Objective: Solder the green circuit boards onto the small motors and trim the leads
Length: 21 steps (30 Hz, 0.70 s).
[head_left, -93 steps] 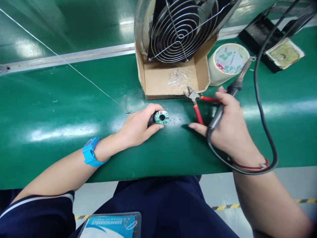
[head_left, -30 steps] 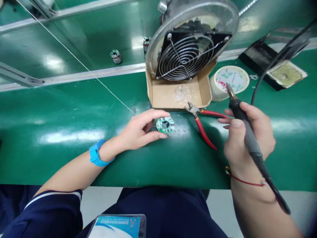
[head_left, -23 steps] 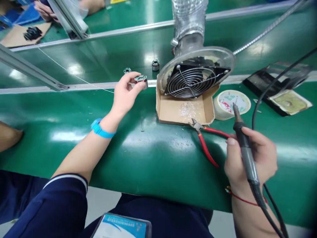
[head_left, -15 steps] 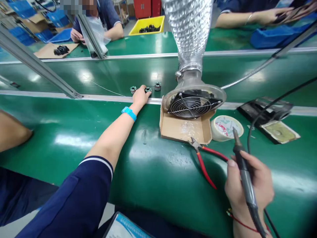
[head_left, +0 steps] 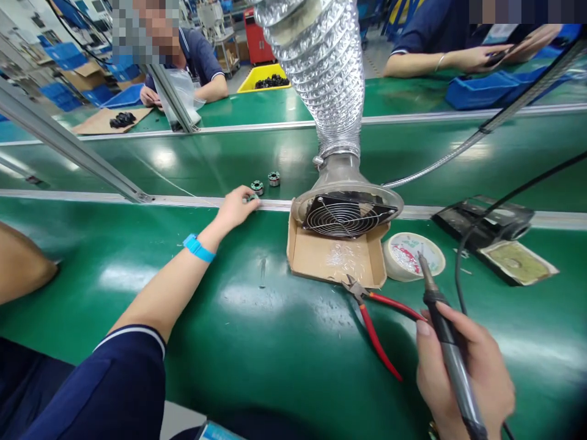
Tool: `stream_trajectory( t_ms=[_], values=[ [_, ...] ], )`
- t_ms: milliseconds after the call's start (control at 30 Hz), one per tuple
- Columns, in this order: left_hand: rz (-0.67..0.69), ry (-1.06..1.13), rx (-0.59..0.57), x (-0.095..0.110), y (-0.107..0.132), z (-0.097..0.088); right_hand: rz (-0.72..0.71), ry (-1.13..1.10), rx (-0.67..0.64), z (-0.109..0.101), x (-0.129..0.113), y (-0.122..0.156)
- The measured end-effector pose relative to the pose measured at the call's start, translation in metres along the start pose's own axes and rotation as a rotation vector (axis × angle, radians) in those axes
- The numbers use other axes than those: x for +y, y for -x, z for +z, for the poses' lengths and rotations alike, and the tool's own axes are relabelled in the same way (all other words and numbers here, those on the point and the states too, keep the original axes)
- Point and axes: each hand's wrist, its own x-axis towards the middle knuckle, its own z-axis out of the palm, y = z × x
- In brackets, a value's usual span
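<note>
My left hand (head_left: 235, 209), wearing a blue wristband (head_left: 199, 247), is closed on a small round motor stator (head_left: 251, 197) with a green top, mostly hidden by the fingers. Just beyond it stand two similar parts, a nearer stator (head_left: 257, 187) and a farther stator (head_left: 274, 178), upright behind the metal rail. In my right hand (head_left: 465, 366) is a soldering iron (head_left: 452, 348), gripped like a pen with its tip pointing up and away. That tip appears in front of a roll of tape (head_left: 415, 256). Red-handled cutters (head_left: 373, 330) lie left of this hand.
A fume extractor (head_left: 346, 214) on a foil duct (head_left: 339, 91) hangs over a cardboard tray (head_left: 293, 269) with clippings. At right sits a soldering iron stand (head_left: 486, 214) with a sponge (head_left: 518, 260); a black cable (head_left: 463, 256) crosses nearby. Two people sit across the bench.
My left hand has drawn back toward me and now has the leftmost stator in its fingers; the other two stand behind. The camera view has tilted up. My right hand keeps the soldering iron.
</note>
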Motion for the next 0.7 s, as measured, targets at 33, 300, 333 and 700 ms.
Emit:
stream_trajectory(
  t_ms=[33,300,333,700],
  values=[
    [0.033,0.001,-0.030,0.006,0.011,0.005,0.007,0.006,0.005,0.000,0.000,0.000],
    [0.040,-0.086,0.051,0.041,-0.023,0.002,-0.075,-0.023,0.037,0.003,0.003,0.001],
    [0.026,-0.112,0.058,0.043,-0.037,0.000,-0.084,-0.022,0.040,0.004,0.004,0.000],
    [0.109,-0.170,-0.077,0.031,-0.022,-0.013,-0.107,-0.054,0.053,0.002,0.009,-0.005]
  ],
)
